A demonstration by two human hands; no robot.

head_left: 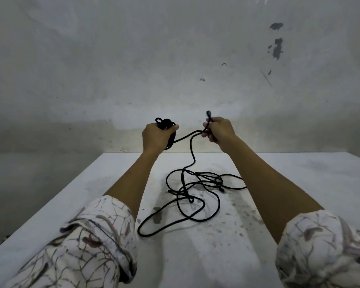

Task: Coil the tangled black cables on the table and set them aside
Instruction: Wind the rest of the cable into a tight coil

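We wear a loose off-white shirt printed with thin grey-brown branching lines and dark reddish smudges. Our left sleeve (87,242) and right sleeve (324,250) are both rolled into thick cuffs at the elbow, leaving our forearms bare.

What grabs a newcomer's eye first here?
Both hands raised above the table's far edge: the left hand grips a wound black coil, the right hand pinches the cable's free end. Below, a loose tangle of black cable sprawls mid-table.
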